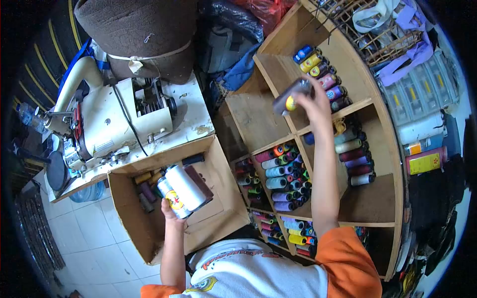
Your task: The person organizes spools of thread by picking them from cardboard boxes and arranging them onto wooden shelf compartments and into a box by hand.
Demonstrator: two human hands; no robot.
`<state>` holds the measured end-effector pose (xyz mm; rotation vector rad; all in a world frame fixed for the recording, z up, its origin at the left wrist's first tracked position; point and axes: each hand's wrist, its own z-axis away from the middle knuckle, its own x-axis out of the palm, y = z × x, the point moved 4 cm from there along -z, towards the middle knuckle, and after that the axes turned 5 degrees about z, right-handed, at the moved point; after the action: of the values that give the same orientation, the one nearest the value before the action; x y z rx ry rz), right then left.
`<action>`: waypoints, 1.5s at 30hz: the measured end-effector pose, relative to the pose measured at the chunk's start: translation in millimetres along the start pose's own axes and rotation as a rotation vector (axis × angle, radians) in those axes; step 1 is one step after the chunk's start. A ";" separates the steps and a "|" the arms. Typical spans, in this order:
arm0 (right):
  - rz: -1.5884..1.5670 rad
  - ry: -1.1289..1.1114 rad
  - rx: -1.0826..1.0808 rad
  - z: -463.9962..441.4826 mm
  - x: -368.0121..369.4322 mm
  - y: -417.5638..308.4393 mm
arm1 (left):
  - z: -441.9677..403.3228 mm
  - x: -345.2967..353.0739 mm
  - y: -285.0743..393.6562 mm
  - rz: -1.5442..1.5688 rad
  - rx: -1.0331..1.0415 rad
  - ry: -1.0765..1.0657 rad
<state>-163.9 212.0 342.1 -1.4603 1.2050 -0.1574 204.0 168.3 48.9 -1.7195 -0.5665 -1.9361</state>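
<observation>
My left hand (pixel 173 212) is closed around white thread spools (pixel 187 187), one showing a yellow and red label, above the cardboard box (pixel 229 211). A dark maroon spool (pixel 199 182) shows just behind them; I cannot tell whether it is held too or lies in the box. Up at the wooden shelf (pixel 263 116), my right hand (pixel 317 102) grips a dark brown thread spool (pixel 284 101) with a yellow label. That spool is tilted and slightly blurred, in front of a row of coloured spools (pixel 327 81) in the upper compartment.
Inside the box lie several more spools (pixel 147 191). Lower shelf compartments hold many coloured spools (pixel 276 183). A white sewing machine (pixel 112 116) stands on a table (pixel 191 107) at the left, beside a brown cloth-covered bundle (pixel 144 32). Clear plastic drawers (pixel 417 94) stand right of the shelf.
</observation>
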 end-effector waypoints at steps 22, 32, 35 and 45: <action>0.973 0.186 0.429 -271.8 -32.1 142.2 | 41.9 -13.7 -7.7 -0.103 0.358 0.140; 0.928 0.353 0.362 -249.3 -25.9 118.7 | 3.4 32.8 -12.9 -0.050 0.240 0.004; 0.889 0.312 0.301 -216.3 -16.7 105.4 | -11.7 41.5 -16.3 0.006 0.179 0.041; 0.144 -0.876 -0.085 102.6 134.6 -46.6 | -56.8 75.4 -29.6 -0.212 0.017 0.069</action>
<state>-5.5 172.5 277.6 -1.2821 0.5863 0.5872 134.4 151.5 117.2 -1.6312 -0.7640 -2.1203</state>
